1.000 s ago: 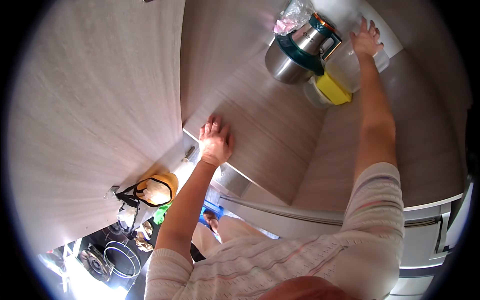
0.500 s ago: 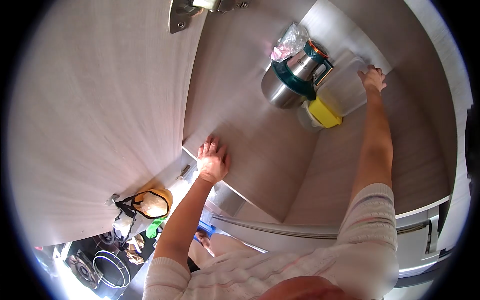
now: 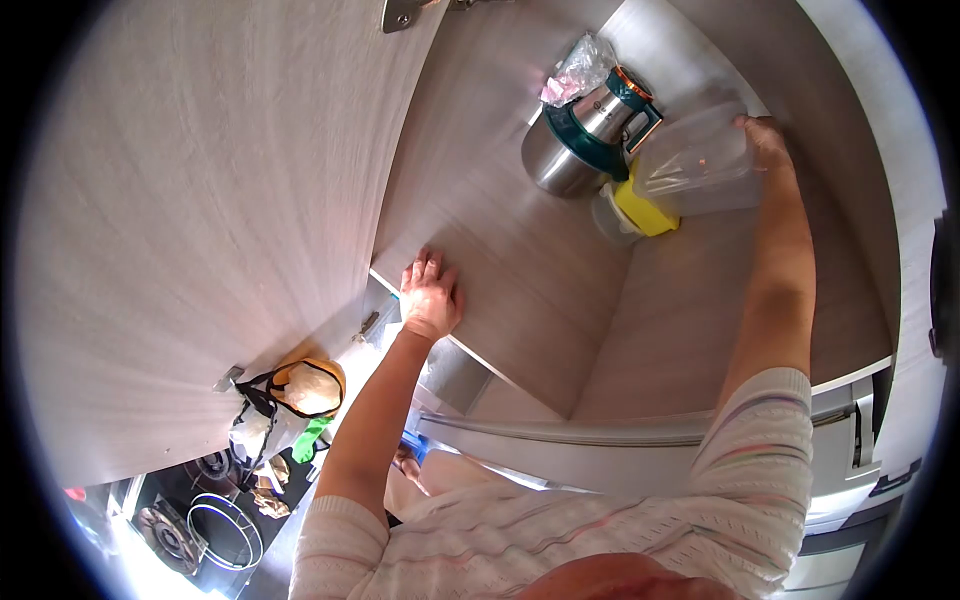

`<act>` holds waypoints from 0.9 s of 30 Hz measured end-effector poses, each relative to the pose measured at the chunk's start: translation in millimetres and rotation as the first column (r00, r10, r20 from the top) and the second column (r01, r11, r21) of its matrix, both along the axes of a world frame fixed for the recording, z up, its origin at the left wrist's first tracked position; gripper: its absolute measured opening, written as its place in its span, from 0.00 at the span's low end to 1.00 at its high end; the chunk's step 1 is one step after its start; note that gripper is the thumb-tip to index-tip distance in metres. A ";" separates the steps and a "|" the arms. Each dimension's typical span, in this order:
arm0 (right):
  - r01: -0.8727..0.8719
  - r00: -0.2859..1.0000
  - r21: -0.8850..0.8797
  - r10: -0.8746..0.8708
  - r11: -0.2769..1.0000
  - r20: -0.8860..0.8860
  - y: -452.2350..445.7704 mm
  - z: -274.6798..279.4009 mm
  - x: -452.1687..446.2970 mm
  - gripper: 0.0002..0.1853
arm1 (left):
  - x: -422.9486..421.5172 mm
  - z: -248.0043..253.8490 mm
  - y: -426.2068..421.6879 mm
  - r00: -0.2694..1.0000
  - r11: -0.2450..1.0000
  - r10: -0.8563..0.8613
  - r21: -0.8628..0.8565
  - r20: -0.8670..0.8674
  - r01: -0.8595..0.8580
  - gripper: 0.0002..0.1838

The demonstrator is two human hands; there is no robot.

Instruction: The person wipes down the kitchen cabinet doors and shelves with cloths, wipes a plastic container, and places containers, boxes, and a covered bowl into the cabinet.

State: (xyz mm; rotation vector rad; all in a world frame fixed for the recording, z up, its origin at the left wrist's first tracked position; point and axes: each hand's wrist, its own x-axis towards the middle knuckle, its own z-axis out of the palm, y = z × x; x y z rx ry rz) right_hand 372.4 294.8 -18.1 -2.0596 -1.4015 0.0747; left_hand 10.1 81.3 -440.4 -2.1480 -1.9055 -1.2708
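Note:
My right hand (image 3: 766, 143) reaches deep into the cabinet and is closed on the rim of a clear plastic container (image 3: 700, 155), which is tilted. Close beside the container are a yellow box (image 3: 643, 208) and a round clear tub (image 3: 610, 215). A steel and dark green blender jug (image 3: 580, 140) with a handle lies left of them, and a crumpled clear plastic bag (image 3: 583, 68) touches its far side. My left hand (image 3: 431, 296) lies flat on the front edge of the cabinet floor (image 3: 520, 290), fingers stretched out, holding nothing.
An open cabinet door (image 3: 220, 220) fills the left side. From its lower part hangs an orange-rimmed bag (image 3: 312, 388), with a green item (image 3: 311, 440) below. Lower left is a stove burner (image 3: 168, 537) and a round wire rack (image 3: 226, 532). A drawer front (image 3: 560, 450) lies under the cabinet.
My right hand has taken hold of the clear container, which has lifted and tilted toward me. My left hand stays on the cabinet edge; the view has shifted slightly.

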 end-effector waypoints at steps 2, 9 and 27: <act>-0.024 0.992 -0.049 0.018 0.999 -0.127 -18.5 6.9 -6.5 0.24 | -0.2 -0.9 0.3 1.000 1.000 0.003 0.015 -0.003 -0.003 0.16; -0.461 0.885 -0.252 0.422 0.851 -0.194 -41.8 2.4 -35.1 0.25 | -1.3 0.7 -0.5 0.999 0.996 -0.017 -0.090 -0.049 0.012 0.19; -0.927 0.327 -0.271 0.915 0.261 -0.235 -87.6 -62.2 -186.7 0.33 | -41.3 118.8 16.7 -0.004 0.710 -0.158 0.116 0.987 0.694 0.55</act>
